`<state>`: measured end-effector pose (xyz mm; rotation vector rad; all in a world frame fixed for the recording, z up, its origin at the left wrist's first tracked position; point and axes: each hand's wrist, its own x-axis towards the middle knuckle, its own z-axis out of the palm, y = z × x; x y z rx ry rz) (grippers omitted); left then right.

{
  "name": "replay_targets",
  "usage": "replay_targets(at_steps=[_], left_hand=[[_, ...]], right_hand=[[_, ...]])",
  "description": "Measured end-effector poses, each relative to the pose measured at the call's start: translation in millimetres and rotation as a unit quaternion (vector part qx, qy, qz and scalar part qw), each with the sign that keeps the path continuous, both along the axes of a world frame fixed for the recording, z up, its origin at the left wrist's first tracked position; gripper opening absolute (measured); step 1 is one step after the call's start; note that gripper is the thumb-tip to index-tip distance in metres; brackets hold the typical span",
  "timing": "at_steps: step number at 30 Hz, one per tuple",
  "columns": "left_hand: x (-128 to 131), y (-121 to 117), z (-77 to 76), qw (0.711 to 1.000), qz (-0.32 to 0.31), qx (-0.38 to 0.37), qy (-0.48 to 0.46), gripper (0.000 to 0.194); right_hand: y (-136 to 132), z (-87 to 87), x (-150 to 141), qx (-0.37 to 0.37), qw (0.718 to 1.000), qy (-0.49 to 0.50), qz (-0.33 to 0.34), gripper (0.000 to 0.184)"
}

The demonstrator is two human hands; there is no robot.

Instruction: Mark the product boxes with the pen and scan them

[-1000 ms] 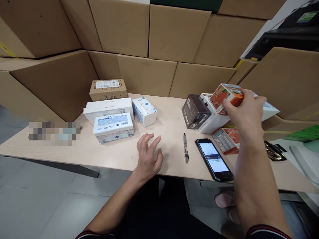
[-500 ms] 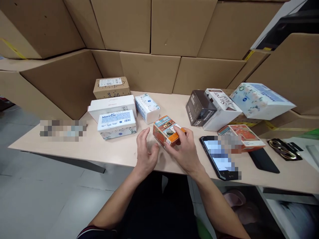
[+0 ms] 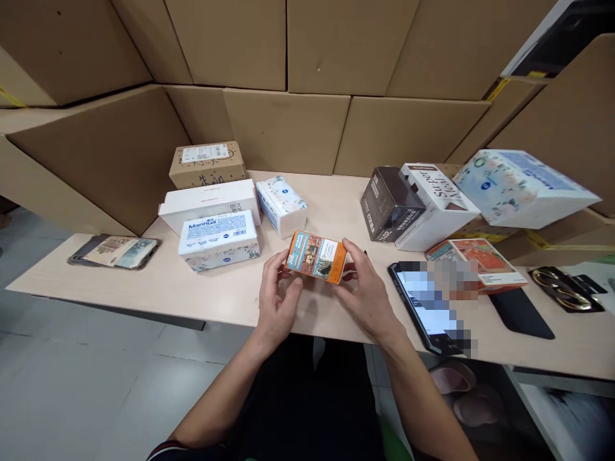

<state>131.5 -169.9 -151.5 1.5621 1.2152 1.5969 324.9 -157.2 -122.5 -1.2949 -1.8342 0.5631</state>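
Gripping the orange box (image 3: 316,257) by its right end with the right hand (image 3: 364,294), closed to the depth of the box, with fingers at the upper corner and thumb near the lower one. Cupping the left hand (image 3: 278,307) half open at the other end, with fingers curled by the left edge and thumb spread below; hard to tell whether pressing on the box or merely beside it. Tilting the printed face up, between both hands, over the pale surface (image 3: 331,202).

Just beyond the left fingers, showing a small tissue pack (image 3: 282,205); farther left, a Manhua tissue pack (image 3: 218,240) before a long white box (image 3: 206,200), with a brown carton (image 3: 207,168) behind. Well left of the left hand, banknotes (image 3: 115,250) on a flat dark object.

To the right of the right hand, lying flat, a phone (image 3: 418,307) with its screen partly blurred out. Beyond, a dark box (image 3: 389,208) against a white Super Meal box (image 3: 437,211), then a tilted floral tissue pack (image 3: 519,192). Farther right, lower down, a red-and-white box (image 3: 497,262) beside a black flat object (image 3: 523,314)
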Motion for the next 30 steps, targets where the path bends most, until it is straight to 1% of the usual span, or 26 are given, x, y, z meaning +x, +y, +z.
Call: replay_targets(at_steps=[2, 3, 6, 8, 10, 12, 13, 15, 17, 19, 21, 23, 25, 28, 30], left_hand=[[0, -3, 5.7, 0.999, -0.016, -0.015, -0.039, 0.043], [0, -4, 7.8, 0.999, -0.014, -0.021, -0.047, 0.041], [0, -6, 9.9, 0.999, 0.015, -0.03, -0.03, 0.037], [0, -6, 8.7, 0.999, 0.035, -0.034, -0.006, 0.04], [1, -6, 7.4, 0.998, 0.047, -0.046, 0.014, 0.045], [1, -6, 7.2, 0.997, 0.051, -0.057, 0.032, 0.046], [1, -6, 7.8, 0.996, 0.048, -0.057, 0.044, 0.045], [1, -6, 10.1, 0.996, 0.039, -0.047, 0.072, 0.042], [1, -6, 12.5, 0.994, 0.03, -0.043, 0.093, 0.041], [1, -6, 13.6, 0.993, 0.024, -0.06, 0.103, 0.043], [1, -5, 13.0, 0.991, 0.021, -0.076, 0.107, 0.044], [1, -5, 11.1, 0.992, 0.019, -0.063, 0.105, 0.044], [1, -5, 8.7, 0.995, 0.019, -0.013, 0.093, 0.045], [1, -5, 5.5, 0.995, 0.014, 0.072, 0.066, 0.048], [2, -5, 3.8, 0.994, 0.008, 0.097, 0.058, 0.045]], right_hand=[[-2, -1.3, 1, 0.028, 0.999, 0.019, 0.025, 0.072], [-2, -1.9, 2, 0.034, 0.998, 0.032, 0.037, 0.072], [-4, -3.2, 5, 0.018, 0.995, 0.082, 0.061, 0.071], [-4, -3.7, 7, 0.001, 0.992, 0.113, 0.062, 0.062], [-5, -4.2, 7, -0.009, 0.989, 0.132, 0.059, 0.046], [-5, -4.7, 7, -0.013, 0.991, 0.126, 0.051, 0.031], [-5, -5.0, 6, -0.014, 0.992, 0.118, 0.045, 0.028], [-5, -5.4, 5, -0.022, 0.993, 0.112, 0.027, 0.031], [-6, -5.7, 4, -0.054, 0.99, 0.128, 0.004, 0.04], [-7, -5.6, 3, -0.097, 0.985, 0.143, -0.008, 0.046], [-7, -5.6, 3, -0.114, 0.983, 0.145, -0.011, 0.049], [-7, -5.8, 3, -0.097, 0.985, 0.143, -0.008, 0.052], [-8, -6.2, 3, -0.061, 0.989, 0.135, -0.003, 0.054], [-9, -6.5, 2, 0.012, 0.992, 0.123, 0.006, 0.057], [-10, -7.4, 1, 0.05, 0.991, 0.126, 0.004, 0.06]])
